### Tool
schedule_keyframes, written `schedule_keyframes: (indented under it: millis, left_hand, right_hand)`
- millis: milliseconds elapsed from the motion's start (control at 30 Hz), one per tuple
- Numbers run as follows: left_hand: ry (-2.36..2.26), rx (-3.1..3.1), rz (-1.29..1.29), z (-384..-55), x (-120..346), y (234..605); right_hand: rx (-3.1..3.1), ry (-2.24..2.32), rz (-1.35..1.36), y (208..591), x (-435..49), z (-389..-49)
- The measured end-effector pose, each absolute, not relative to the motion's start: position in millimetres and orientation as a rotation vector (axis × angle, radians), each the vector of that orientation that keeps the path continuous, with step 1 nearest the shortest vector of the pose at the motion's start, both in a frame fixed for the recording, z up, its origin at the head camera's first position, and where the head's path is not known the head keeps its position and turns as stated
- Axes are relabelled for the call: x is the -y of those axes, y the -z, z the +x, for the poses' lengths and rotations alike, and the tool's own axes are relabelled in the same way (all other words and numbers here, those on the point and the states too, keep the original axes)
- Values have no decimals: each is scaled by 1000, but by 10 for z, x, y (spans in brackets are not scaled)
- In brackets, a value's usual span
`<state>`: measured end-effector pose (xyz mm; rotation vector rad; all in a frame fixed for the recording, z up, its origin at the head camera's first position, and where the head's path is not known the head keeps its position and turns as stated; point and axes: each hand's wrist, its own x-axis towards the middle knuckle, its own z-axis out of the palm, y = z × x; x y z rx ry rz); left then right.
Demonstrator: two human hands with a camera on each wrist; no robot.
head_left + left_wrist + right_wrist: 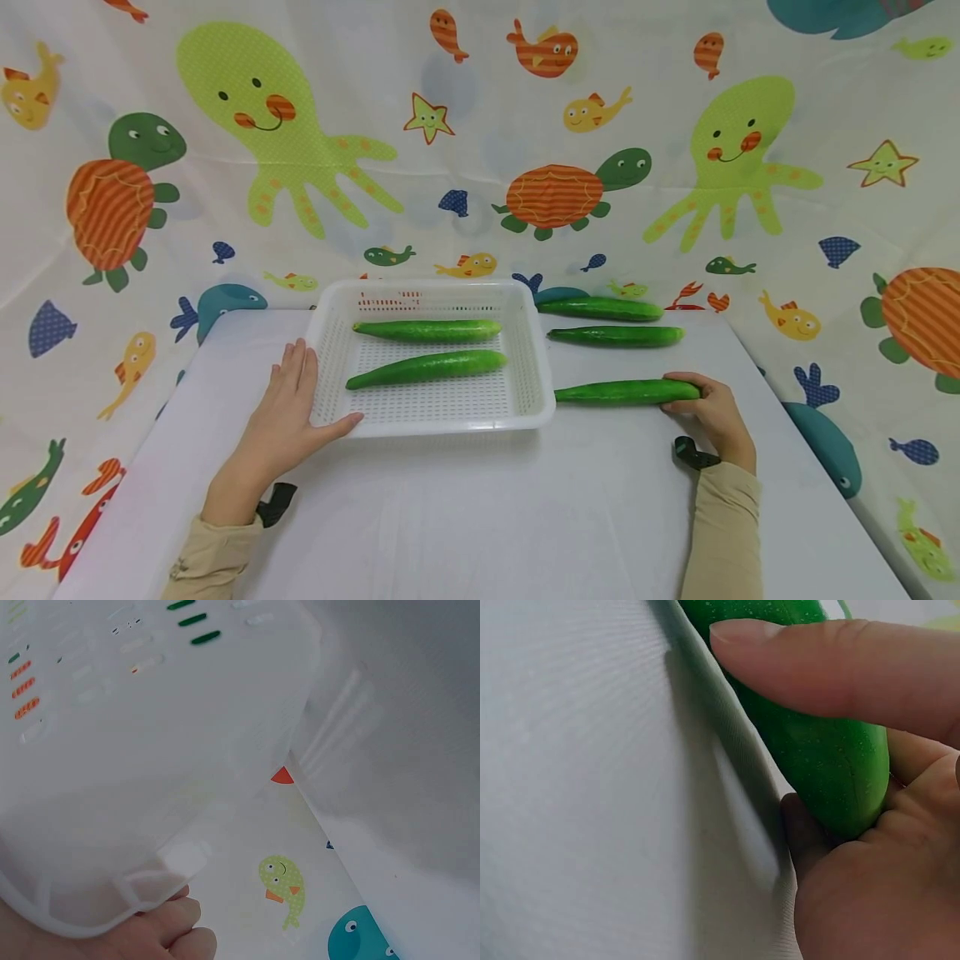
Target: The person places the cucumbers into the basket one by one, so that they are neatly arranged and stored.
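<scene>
A white plastic basket (435, 431) with a slotted wall stands on the table, with two cucumbers (427, 367) lying in it. My left hand (281, 417) rests against its left side, fingers extended along the rim and thumb stretched toward the front edge. In the left wrist view, fingertips (191, 941) show beside the basket's rim (75, 930). Right of the basket, my right hand (708, 412) grips the right end of a cucumber (622, 392) between thumb and fingers. The thumb (840, 671) lies across that cucumber (817, 757) in the right wrist view; its left tip reaches the basket's edge.
Two more cucumbers lie behind the held one, a nearer one (615, 336) and a farther one (600, 308) close to the table's back edge. The white table (465, 517) meets a hanging cloth (480, 125) printed with sea animals.
</scene>
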<state>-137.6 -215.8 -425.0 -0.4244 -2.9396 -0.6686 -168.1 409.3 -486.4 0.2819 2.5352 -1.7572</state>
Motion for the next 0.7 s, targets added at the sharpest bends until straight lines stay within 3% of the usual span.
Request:
schedule_keyframes:
  millis: [700]
  left_hand:
    - [659, 2949, -423, -1381, 2166, 4256]
  right_hand:
    - [-2607, 1793, 315, 4739, -4060, -1626]
